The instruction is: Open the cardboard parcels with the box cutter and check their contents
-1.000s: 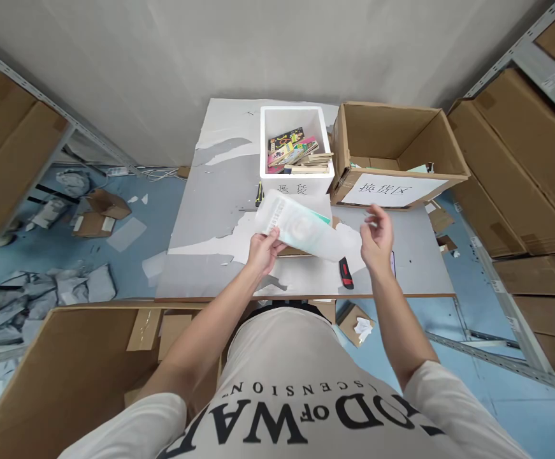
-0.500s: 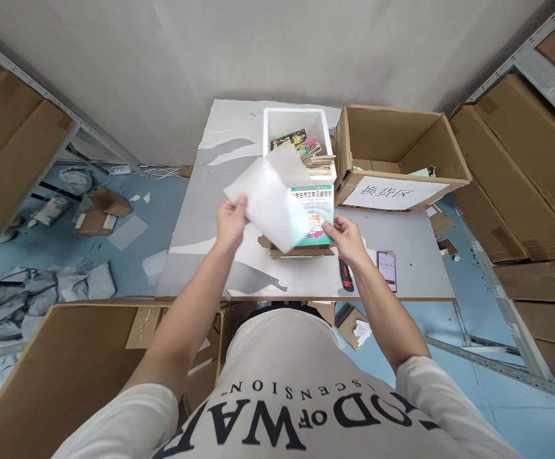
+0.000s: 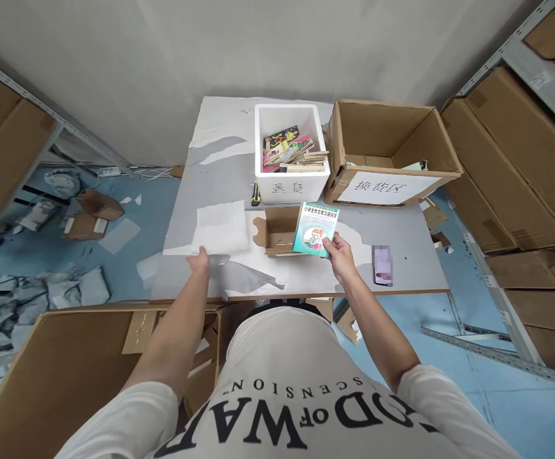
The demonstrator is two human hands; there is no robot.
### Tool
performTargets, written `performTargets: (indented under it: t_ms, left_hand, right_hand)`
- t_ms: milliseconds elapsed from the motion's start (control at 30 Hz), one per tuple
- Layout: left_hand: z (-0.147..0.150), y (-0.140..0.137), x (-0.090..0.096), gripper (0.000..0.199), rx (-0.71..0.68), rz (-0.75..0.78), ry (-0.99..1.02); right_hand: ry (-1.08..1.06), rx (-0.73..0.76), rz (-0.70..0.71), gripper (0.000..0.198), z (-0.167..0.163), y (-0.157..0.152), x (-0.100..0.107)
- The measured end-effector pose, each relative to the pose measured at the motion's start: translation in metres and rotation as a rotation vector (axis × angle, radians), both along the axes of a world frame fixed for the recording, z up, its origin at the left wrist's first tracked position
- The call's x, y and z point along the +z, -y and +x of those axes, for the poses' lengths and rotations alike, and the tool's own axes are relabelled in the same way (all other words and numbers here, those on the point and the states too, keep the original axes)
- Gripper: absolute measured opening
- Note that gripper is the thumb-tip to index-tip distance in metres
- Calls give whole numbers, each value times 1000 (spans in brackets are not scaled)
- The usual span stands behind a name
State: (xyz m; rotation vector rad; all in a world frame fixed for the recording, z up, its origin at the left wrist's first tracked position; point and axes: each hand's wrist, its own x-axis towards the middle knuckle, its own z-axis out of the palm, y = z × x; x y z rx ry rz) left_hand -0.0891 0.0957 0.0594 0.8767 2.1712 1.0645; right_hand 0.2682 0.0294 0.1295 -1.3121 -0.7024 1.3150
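My right hand point(image 3: 342, 258) is closed on the lower right corner of a small green-and-white book point(image 3: 316, 231), which has a cartoon child on its cover. The book is tilted over the right end of an open small cardboard box point(image 3: 281, 241) and hides part of it. To the left, a translucent white packing sheet point(image 3: 222, 226) is low over the table. My left hand point(image 3: 199, 260) is at its near left corner, thumb against the edge, somewhat blurred.
Behind the small box stands a white foam box point(image 3: 292, 186) holding several books. A large open carton point(image 3: 396, 189) with a paper label is right of it. A yellow-black box cutter point(image 3: 255, 193) and a phone point(image 3: 382, 264) lie on the table point(image 3: 415, 242). Shelves with cartons flank both sides.
My left hand has drawn the packing sheet off the book, leftward and down toward the table. The book now shows uncovered in my right hand, and the red-black cutter is out of sight.
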Motion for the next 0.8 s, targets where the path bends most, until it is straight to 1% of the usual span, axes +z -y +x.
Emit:
performTargets:
  t_ms: [33, 100, 133, 167, 200, 233, 267, 300, 367, 467, 567, 633, 700, 733, 800]
  left_hand:
    - [9, 3, 1, 52, 63, 9, -11]
    - [36, 15, 7, 55, 166, 90, 7]
    - [53, 24, 12, 59, 90, 170, 63]
    - [73, 33, 18, 63, -70, 245, 181]
    - [93, 43, 24, 67, -237, 265, 356]
    - [113, 52, 30, 69, -389, 240, 547]
    - [130, 60, 36, 70, -461, 214, 707]
    - [145, 66, 42, 67, -477, 189, 819]
    - [164, 74, 52, 59, -449, 174, 920]
    - [165, 78, 58, 52, -389, 173, 975]
    - [156, 79, 59, 47, -417, 123, 1057]
    - [154, 80, 59, 43, -457, 85, 1113]
    - [155, 81, 62, 40, -485, 43, 1164]
    - [156, 81, 63, 39, -502, 9, 1188]
    - [159, 82, 66, 39, -531, -62, 1226]
  right_hand:
    - [-10, -1, -10, 54, -1, 0, 1]
    - [-31, 4, -21, 55, -5, 1, 2]
    - [-41, 7, -20, 55, -7, 2, 2]
    - [-51, 12, -15, 56, -10, 3, 2]
    - [-59, 16, -3, 56, -13, 5, 2]
    - [-63, 22, 11, 55, -17, 7, 0]
    - [-63, 27, 26, 55, -20, 9, -1]
    - [-58, 35, 40, 55, -23, 12, -4]
    - [-32, 66, 65, 55, -25, 18, -10]
    - [3, 146, 101, 55, -13, 21, -15]
    - [68, 232, 193, 58, 14, 12, -8]
    - [219, 292, 299, 62, 34, 1, 7]
    - [424, 376, 407, 62, 48, -12, 28]
    - [518, 426, 454, 58, 53, -17, 39]
    - [662, 529, 520, 42, 58, -26, 60]
